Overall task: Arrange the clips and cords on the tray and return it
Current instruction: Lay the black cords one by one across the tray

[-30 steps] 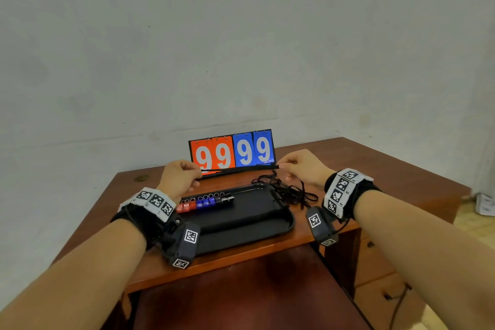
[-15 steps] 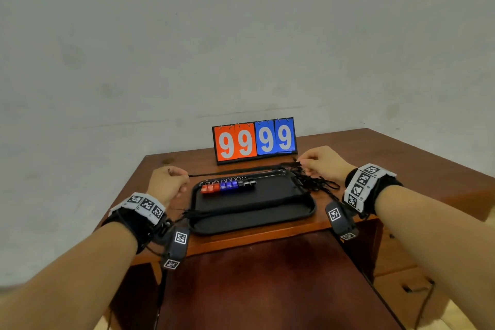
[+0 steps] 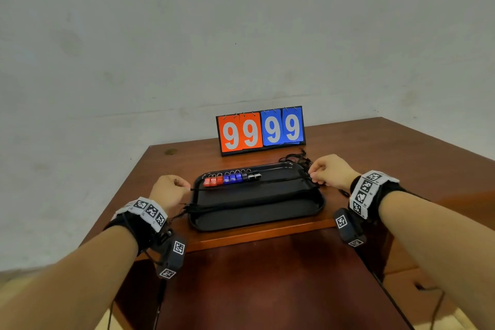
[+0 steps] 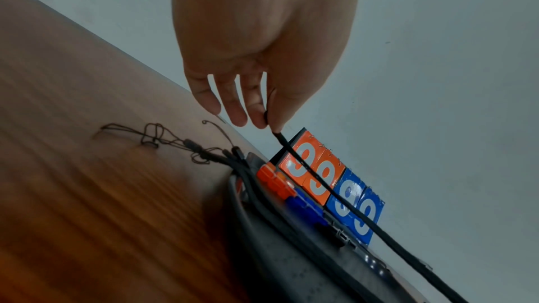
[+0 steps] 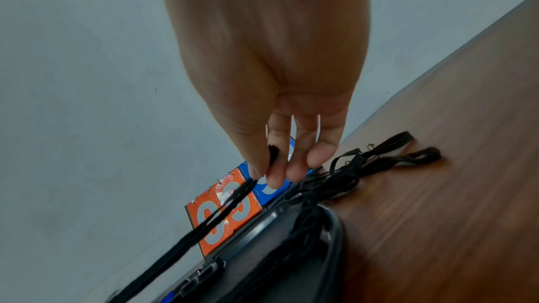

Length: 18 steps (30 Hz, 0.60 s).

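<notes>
Nearest, at the table's (image 3: 128,195) front edge: black tray (image 3: 257,218), long side facing the person. Laid across its near half, a bundle of black cords (image 3: 241,205), thin ends spilling over the left rim onto the wood, seen as loose loops in the left wrist view (image 4: 151,137).

Either side of the tray, both hands raised just above the table. Left hand (image 3: 170,191) beside the tray's left end, thumb and forefinger pinching one end of a single black cord (image 3: 249,184), other fingers loosely curled. Right hand (image 3: 330,173) at the tray's right end, fingertips pinching the opposite end of that same cord (image 5: 227,206). Cord stretched straight between the two hands, crossing the tray lengthwise, just in front of the clips; touching the tray or hanging above it, cannot tell.

Further in, along the tray's far rim: a row of clips (image 3: 231,179), side by side, red at the left, blue in the middle, black at the right.

Past the right far corner of the tray, on the wood: a tangle of more black cords (image 3: 297,159).

Behind all, upright near the wall: flip scoreboard (image 3: 261,130), two orange and two blue cards, each showing 9.
</notes>
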Each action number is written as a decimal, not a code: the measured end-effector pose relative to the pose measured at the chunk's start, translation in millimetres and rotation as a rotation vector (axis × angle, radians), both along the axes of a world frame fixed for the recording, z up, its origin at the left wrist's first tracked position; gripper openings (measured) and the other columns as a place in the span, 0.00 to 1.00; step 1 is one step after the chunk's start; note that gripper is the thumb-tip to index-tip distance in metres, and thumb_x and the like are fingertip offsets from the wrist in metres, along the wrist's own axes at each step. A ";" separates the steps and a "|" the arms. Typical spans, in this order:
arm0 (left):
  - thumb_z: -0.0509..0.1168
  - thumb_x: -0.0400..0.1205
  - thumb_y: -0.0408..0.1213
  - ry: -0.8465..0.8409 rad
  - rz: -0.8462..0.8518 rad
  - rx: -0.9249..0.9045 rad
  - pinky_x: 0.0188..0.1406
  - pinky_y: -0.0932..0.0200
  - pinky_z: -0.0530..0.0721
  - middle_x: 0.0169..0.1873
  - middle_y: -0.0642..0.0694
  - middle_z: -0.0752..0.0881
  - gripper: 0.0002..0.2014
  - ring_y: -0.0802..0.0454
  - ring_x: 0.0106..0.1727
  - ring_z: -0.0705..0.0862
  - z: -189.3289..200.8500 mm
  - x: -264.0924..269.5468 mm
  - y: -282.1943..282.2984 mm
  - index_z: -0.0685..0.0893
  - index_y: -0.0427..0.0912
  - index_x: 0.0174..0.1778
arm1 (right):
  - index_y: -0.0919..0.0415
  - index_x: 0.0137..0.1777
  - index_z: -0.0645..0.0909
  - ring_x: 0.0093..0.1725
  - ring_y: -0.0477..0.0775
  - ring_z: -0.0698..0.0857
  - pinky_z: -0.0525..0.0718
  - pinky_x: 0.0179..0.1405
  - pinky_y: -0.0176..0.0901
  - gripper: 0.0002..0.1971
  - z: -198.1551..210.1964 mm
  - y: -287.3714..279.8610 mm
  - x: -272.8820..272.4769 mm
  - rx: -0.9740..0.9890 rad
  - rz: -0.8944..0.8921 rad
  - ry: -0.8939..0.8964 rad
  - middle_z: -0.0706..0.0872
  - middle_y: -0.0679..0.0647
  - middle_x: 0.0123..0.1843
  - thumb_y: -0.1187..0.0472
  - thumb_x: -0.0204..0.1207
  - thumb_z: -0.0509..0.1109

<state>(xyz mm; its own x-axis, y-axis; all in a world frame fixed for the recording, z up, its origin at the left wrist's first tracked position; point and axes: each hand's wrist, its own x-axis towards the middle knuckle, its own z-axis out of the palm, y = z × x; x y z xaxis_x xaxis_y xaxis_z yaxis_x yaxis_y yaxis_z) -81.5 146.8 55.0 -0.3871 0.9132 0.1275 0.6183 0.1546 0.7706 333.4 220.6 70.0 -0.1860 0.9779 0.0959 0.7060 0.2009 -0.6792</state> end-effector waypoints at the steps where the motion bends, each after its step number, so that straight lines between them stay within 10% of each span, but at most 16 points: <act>1: 0.71 0.76 0.28 0.024 -0.008 -0.021 0.45 0.57 0.81 0.37 0.47 0.90 0.08 0.49 0.43 0.86 -1.3 0.4 0.1 0.90 0.44 0.34 | 0.55 0.42 0.87 0.36 0.47 0.87 0.81 0.36 0.36 0.05 -1.5 2.9 -1.0 0.006 0.015 -0.047 0.91 0.52 0.38 0.66 0.75 0.74; 5: 0.71 0.74 0.27 0.131 -0.075 -0.080 0.32 0.63 0.80 0.34 0.46 0.90 0.07 0.49 0.39 0.88 -4.6 3.5 2.2 0.90 0.43 0.34 | 0.49 0.38 0.88 0.43 0.42 0.86 0.78 0.41 0.31 0.07 -7.4 12.2 -6.4 0.023 0.036 -0.165 0.89 0.44 0.42 0.63 0.74 0.76; 18: 0.69 0.79 0.29 0.251 -0.138 -0.202 0.46 0.59 0.78 0.39 0.49 0.88 0.09 0.50 0.45 0.85 -9.1 1.3 11.6 0.90 0.47 0.37 | 0.53 0.46 0.91 0.49 0.46 0.86 0.79 0.50 0.34 0.04 -25.1 32.9 -12.0 -0.018 0.068 -0.294 0.90 0.47 0.47 0.62 0.76 0.75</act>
<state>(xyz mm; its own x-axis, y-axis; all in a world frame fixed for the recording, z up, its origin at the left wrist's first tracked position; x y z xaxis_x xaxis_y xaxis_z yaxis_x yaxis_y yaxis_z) -80.3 158.5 45.9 -0.2378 0.9712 0.0141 0.8102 0.1903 0.5544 321.4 253.5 45.0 -0.2685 0.9632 0.0114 0.8582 0.2445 -0.4513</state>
